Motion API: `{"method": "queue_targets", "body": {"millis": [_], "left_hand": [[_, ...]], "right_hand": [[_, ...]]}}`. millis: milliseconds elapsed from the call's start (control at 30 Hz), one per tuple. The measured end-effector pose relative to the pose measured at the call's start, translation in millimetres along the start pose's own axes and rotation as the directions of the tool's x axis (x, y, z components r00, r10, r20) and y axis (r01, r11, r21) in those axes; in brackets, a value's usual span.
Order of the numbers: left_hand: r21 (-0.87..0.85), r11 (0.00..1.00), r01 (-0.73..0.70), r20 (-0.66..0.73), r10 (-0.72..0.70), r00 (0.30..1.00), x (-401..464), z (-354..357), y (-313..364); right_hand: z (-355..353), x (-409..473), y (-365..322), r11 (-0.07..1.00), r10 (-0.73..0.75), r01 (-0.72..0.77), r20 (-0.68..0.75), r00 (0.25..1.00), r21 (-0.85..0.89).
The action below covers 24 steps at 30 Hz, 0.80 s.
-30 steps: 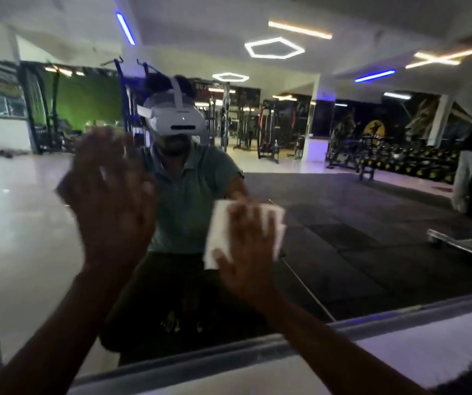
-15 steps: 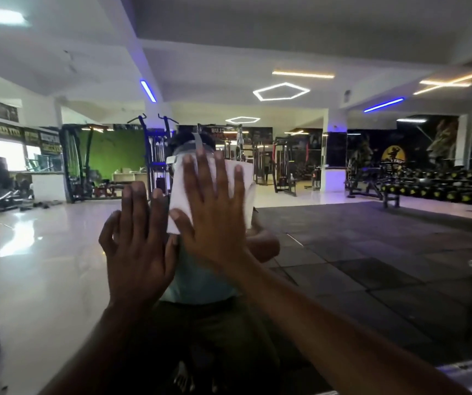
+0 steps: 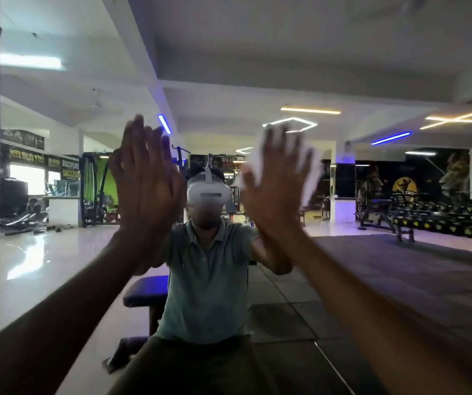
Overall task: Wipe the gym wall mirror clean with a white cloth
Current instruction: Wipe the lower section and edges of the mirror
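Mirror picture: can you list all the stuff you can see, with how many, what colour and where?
wall mirror: one, fills nearly the whole view, reflecting the gym.
white cloth: one, white, blurred, under the right hand, upper middle.
reflected person: one, green polo shirt and white headset, centre.
bench: one, dark, behind the reflected person.
dumbbell rack: one, black with yellow, reflected far right.
hexagon ceiling light: one, white, top centre-right.
blue strip lights: two, on the reflected ceiling.
green wall: one, reflected left, behind machines.
left hand: one, fingers straight, raised at the glass, holding nothing.
right hand: one, fingers spread flat on the cloth.
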<state>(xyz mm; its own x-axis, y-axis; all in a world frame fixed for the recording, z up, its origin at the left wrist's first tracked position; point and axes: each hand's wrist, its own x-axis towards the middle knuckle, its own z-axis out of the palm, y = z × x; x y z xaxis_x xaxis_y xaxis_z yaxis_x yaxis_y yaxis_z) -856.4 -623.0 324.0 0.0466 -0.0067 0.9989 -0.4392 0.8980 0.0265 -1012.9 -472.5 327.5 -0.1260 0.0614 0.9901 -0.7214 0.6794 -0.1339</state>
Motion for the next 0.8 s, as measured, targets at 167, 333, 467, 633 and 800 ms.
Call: {"method": "queue_targets", "body": {"millis": [167, 333, 467, 633, 800], "left_hand": [[0.114, 0.99, -0.084, 0.055, 0.078, 0.995, 15.7, 31.9, 0.9], [0.107, 0.991, -0.076, 0.026, 0.073, 0.997, 11.2, 36.4, 1.9], [0.111, 0.99, -0.083, 0.012, 0.082, 0.997, 11.0, 37.8, 2.4], [0.072, 0.991, -0.112, -0.043, 0.116, 0.992, 14.3, 39.5, -3.8], [0.057, 0.994, -0.095, -0.028, 0.097, 0.995, 14.7, 37.3, -4.5]], "right_hand": [[0.8, -6.3, 18.9, 0.832, -0.554, 0.553, 0.111, 0.825, 0.049], [-14.9, 44.5, 161.1, 0.989, -0.137, 0.14, 0.062, 0.989, -0.049], [-3.8, 76.1, 96.7, 0.938, 0.347, -0.348, -0.079, 0.935, 0.008], [10.5, 77.3, -68.6, 0.961, -0.272, 0.273, -0.027, 0.962, 0.032], [0.1, 123.6, -13.0, 0.856, -0.518, 0.517, 0.063, 0.853, 0.02]]}}
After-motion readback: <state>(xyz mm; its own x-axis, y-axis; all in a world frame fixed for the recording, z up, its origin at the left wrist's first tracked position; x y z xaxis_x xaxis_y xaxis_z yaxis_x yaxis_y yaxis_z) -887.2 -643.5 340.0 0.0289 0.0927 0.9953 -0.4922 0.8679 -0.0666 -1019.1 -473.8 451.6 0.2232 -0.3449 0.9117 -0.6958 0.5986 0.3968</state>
